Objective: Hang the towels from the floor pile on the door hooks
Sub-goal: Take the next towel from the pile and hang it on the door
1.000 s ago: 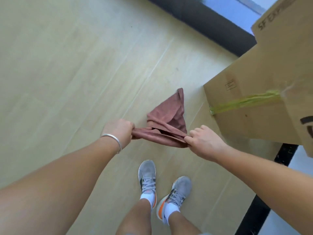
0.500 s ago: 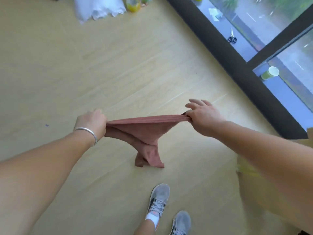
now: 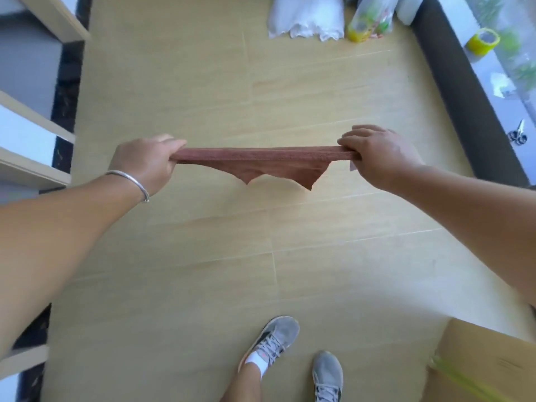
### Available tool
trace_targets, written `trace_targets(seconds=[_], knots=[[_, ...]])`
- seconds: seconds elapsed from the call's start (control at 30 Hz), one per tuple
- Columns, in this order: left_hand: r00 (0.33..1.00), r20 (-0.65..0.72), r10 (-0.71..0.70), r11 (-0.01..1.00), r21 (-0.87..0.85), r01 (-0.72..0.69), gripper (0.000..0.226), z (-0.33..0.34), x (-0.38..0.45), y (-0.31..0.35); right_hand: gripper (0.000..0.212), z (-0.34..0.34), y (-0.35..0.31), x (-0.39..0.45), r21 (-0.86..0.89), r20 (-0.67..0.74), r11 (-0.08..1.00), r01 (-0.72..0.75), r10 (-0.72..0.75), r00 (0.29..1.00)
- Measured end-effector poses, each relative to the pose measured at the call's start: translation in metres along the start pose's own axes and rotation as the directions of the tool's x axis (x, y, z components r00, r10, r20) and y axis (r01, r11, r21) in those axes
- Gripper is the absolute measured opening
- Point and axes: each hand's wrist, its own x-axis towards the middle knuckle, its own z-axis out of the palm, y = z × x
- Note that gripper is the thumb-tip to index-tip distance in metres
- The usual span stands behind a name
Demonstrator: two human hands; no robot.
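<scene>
Both arms reach forward, well apart. The left hand (image 3: 145,166) and right hand (image 3: 377,155) are each curled, knuckles up, gripping an end of the towel (image 3: 261,161).

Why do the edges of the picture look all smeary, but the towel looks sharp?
Head view: the towel, left hand and right hand are fairly crisp; the cardboard box and tape roll near the edges are smeared with blur; the wide lens bends the arms outward; soft daylight, faint shadows.

Towel (image 3: 261,159) taut between both hands
</scene>
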Motion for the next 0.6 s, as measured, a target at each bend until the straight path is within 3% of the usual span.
trace_targets(seconds=[0.17,0.33,0.5,0.6], knots=[[0.998,-0.054,-0.012,0.988,-0.154,0.003,0.034,0.046,-0.09,0.028,0.02,0.04,0.0,-0.064,-0.019,0.084,0.994,0.108,-0.106,0.991],[0.991,0.126,-0.041,0.965,-0.252,0.072,0.039,0.13,-0.169,0.063,0.01,0.122,0.006,-0.137,0.06,0.186,0.99,0.127,-0.136,0.973],[0.938,0.333,-0.098,0.955,-0.235,0.183,0.04,0.22,-0.246,0.079,0.024,0.217,0.002,-0.21,0.113,0.343,0.991,0.067,-0.102,0.934],[0.872,0.473,-0.127,0.94,-0.223,0.258,0.038,0.263,-0.285,0.092,0.031,0.266,-0.002,-0.249,0.112,0.453,0.994,0.011,-0.061,0.889]])
